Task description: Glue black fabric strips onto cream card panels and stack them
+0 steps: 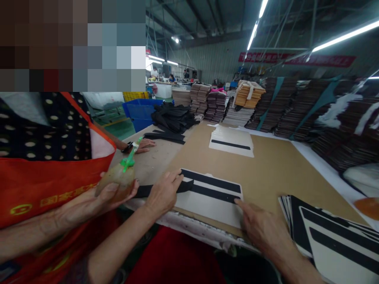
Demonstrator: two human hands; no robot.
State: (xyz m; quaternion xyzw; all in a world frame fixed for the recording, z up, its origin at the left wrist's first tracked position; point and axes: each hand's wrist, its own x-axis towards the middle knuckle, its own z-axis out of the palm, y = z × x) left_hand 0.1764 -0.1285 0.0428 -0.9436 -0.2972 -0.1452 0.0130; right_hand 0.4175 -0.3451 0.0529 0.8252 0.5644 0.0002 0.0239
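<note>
A white panel (204,208) with two black strips across it lies at the table's front edge. My left hand (164,193) is at its left side, fingers bent together over a loose black strip (145,191) that passes beneath the hand; the strip's other end curls onto the panel. At the panel's right edge, my right hand (263,225) has its fingertips pressed together on the end of the lower black strip (217,194). Its remaining fingers are curled and partly hidden. To the left, a co-worker's hand holds a soft squeeze bottle (117,177) with a green nozzle.
Finished-looking striped panels (340,240) are stacked at right. Farther back lies another panel (231,136) with one strip. A heap of black strips (174,117) sits by a blue bin (142,112). Tall stacks of dark sheets (275,102) line the table's far side.
</note>
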